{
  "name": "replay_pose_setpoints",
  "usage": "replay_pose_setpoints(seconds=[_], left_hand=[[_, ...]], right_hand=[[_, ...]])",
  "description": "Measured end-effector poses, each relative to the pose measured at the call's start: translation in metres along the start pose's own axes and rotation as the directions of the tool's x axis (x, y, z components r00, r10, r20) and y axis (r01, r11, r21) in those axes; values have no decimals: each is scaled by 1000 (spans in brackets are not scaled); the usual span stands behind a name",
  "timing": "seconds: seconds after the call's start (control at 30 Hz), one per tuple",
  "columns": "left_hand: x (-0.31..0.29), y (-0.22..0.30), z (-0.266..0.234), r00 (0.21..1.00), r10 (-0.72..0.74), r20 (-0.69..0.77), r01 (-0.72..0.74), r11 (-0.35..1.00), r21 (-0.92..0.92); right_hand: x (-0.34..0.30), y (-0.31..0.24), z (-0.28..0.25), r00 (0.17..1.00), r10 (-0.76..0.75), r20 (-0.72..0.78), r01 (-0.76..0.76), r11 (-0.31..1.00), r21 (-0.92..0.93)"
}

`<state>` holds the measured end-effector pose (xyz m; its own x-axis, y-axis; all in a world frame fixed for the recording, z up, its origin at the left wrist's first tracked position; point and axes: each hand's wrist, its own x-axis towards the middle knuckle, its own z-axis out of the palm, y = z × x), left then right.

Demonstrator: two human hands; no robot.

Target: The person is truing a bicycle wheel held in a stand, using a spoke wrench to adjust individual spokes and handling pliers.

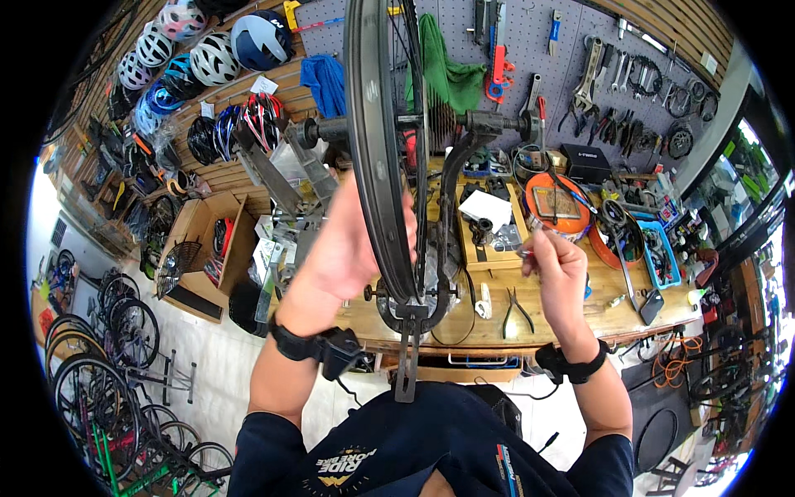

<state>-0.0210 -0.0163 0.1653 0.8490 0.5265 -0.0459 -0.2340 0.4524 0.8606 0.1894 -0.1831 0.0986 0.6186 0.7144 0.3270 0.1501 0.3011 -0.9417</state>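
Note:
A bicycle wheel [377,149] with a dark rim and no tyre stands upright in a black truing stand [451,190] in front of me. My left hand [352,240] is wrapped around the near part of the rim from the left, its fingertips showing on the right side; it is slightly blurred. To the right of the stand, my right hand [559,265] is raised above the bench with thumb and fingers pinched together. A small object seems to be between those fingertips, too small to name. Below it lie pliers [517,313] with dark handles.
The wooden workbench [563,319] carries a wooden tray [497,258] with small parts, an orange round dish [556,207], a blue bin [660,253] and a phone-like dark object [652,306]. Tools hang on the pegboard [530,66]. A cardboard box [199,257] stands at left.

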Motion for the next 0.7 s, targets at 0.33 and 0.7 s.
replay_pose_setpoints(seconds=[0.33, 0.7], left_hand=[[21, -26, -52, 901, 433, -22, -323, 705, 631], [26, -62, -73, 997, 35, 62, -60, 887, 458]], right_hand=[[-41, 39, -40, 976, 208, 67, -198, 972, -126], [-52, 44, -42, 945, 304, 125, -289, 949, -122]])
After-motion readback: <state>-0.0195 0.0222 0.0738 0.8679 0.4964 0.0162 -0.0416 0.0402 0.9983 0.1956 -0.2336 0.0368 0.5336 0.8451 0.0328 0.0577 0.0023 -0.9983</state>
